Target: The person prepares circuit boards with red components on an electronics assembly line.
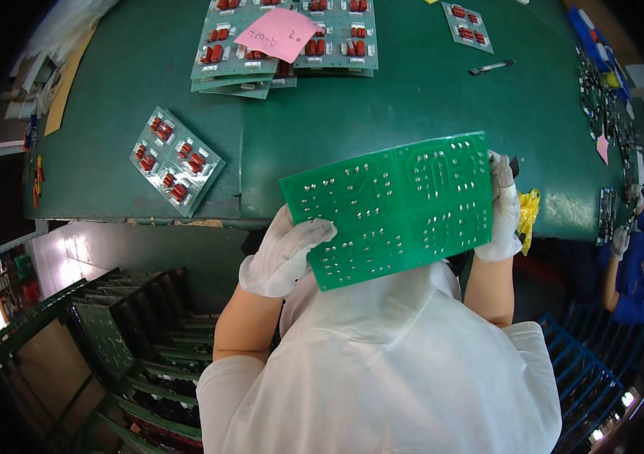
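Note:
A large green circuit board (405,208) is tilted in front of my chest, its soldered side with silvery joints facing up. My left hand (280,253), in a white glove, grips the board's left edge with the thumb lying on top. At the opposite edge my right hand (502,216), gloved too, is closed on the board; most of its fingers are hidden. Left of the held board, a smaller board with red components (177,160) lies on the green table (292,121). Whatever sits on the underside of the held board is out of sight.
Stacked boards with red parts (345,57) carry a pink note (280,34) at the far side. A small board (467,26) and a pen (492,67) lie far right. Yellow plastic (528,219) hangs by my right hand. Racks (133,333) stand lower left; a co-worker (636,265) sits at right.

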